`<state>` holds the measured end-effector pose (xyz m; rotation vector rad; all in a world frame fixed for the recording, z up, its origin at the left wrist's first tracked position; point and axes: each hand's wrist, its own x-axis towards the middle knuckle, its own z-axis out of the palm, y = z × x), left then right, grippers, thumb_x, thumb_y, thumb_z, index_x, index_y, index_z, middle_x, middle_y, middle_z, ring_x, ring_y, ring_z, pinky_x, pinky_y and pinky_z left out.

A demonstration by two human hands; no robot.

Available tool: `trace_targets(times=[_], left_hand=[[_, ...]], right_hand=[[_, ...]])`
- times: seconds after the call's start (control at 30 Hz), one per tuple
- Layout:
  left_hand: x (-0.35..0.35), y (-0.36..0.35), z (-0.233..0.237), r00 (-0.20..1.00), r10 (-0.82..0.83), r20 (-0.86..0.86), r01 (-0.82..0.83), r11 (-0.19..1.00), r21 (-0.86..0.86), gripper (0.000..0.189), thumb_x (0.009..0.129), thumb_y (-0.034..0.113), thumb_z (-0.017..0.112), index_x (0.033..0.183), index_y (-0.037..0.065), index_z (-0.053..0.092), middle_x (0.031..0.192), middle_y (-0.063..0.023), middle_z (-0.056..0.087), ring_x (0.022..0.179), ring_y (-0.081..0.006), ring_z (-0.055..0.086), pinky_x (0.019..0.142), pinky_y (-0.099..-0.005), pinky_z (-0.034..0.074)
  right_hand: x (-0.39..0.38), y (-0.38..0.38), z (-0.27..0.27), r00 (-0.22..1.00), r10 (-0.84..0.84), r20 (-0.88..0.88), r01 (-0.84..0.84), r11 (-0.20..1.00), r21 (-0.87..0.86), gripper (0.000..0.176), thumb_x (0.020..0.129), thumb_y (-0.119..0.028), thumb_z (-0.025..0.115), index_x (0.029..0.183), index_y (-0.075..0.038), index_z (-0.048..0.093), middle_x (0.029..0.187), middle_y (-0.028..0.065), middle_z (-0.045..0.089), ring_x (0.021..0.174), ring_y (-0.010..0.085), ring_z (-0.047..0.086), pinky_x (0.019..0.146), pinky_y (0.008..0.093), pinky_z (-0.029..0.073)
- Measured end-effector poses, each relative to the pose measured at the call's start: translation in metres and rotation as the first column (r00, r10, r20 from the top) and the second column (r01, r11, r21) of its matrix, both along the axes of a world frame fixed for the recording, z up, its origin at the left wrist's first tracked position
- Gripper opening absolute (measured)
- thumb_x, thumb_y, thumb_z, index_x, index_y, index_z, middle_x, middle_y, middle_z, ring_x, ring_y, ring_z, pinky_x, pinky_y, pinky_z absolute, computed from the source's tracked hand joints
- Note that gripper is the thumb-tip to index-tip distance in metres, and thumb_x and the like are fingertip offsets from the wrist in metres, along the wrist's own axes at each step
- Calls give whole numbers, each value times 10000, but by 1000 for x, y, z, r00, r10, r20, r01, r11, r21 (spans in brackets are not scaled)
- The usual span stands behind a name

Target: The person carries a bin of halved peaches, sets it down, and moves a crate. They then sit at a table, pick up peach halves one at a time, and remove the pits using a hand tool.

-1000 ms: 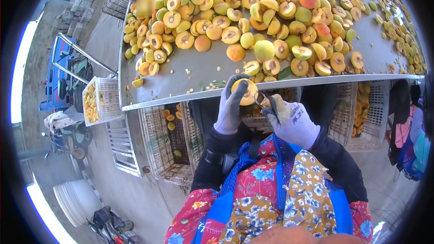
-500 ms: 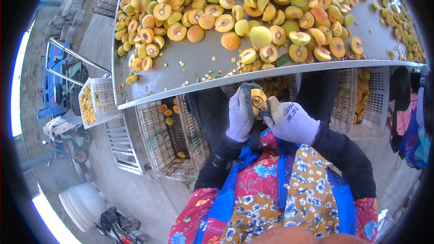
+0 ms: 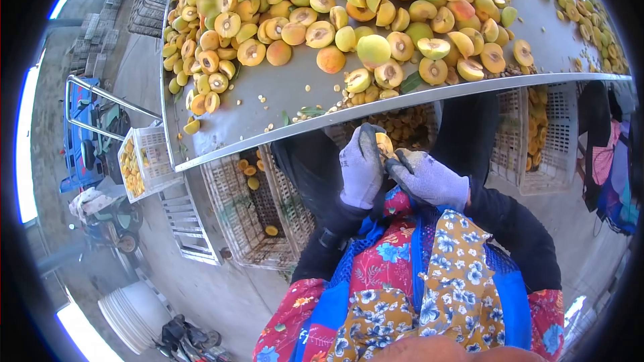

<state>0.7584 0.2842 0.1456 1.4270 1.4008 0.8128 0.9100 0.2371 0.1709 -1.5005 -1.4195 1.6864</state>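
Wearing a pale lilac glove with dark fingertips, my left hand [image 3: 361, 169] is closed around a cut apricot half [image 3: 384, 143] just below the table's front edge. The fruit's yellow-orange flesh shows between the two hands. My right hand [image 3: 433, 177], gloved alike, has its fingers bent together with the tips against the near side of the fruit. Whatever lies between those right fingertips is hidden. Beyond both hands, many apricots, halved and whole, lie heaped on the metal table [image 3: 268, 104]; a whole yellow-green apricot [image 3: 373, 51] sits near its edge.
Below the table, a crate [image 3: 258, 228] with a few apricot halves stands left of my legs. Another crate [image 3: 503, 154] is at the right, and a box of fruit [image 3: 151, 164] hangs near the table's left corner. Small pits and leaves lie on the tabletop.
My right hand has turned and drawn its fingers in closer to the left hand. The apricot half has tilted, so less of its cut face shows. The whole view has shifted slightly.
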Motion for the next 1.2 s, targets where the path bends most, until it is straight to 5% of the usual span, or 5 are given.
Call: trace_targets(times=[0.13,0.23,0.43,0.93,1.2], left_hand=[[1,-2,-6,1000,22,18,-23,998,57,343,1054,248,430,990,-3,653,790,-156,676,701,-250,662,660,-365,502],[0,1,-12,999,-28,-23,29,998,48,390,1065,287,411,983,-7,654,788,-136,674,734,-216,662,678,-351,507],[-7,0,-12,898,111,425,14,960,-281,389,1067,333,425,1087,4,632,930,-63,660,844,-146,642,765,-287,524],[-6,-15,-8,893,17,450,81,977,-198,543,1066,480,347,1109,-2,592,952,-93,662,867,-149,639,786,-269,526],[8,-27,-15,937,96,335,-86,995,-44,564,1074,471,312,1066,-10,605,924,-94,665,832,-152,621,774,-283,509]], right_hand=[[1,6,15,961,-170,-218,43,870,-491,284,1012,-278,498,1032,-3,566,767,225,635,640,397,608,568,430,474],[-8,-10,-39,988,-64,137,-19,846,533,286,998,-265,530,1017,20,545,751,219,636,574,379,604,500,429,465],[-8,-20,-14,869,-166,466,-117,846,520,413,977,-291,558,1027,118,535,626,169,609,547,330,629,489,418,479],[-9,-20,3,911,42,410,-161,952,262,397,1009,-239,477,1123,135,541,736,239,603,599,359,629,520,442,489],[-12,-31,-34,958,-30,286,-158,777,610,238,1007,-188,493,1080,18,587,809,165,600,605,275,616,502,391,475]])
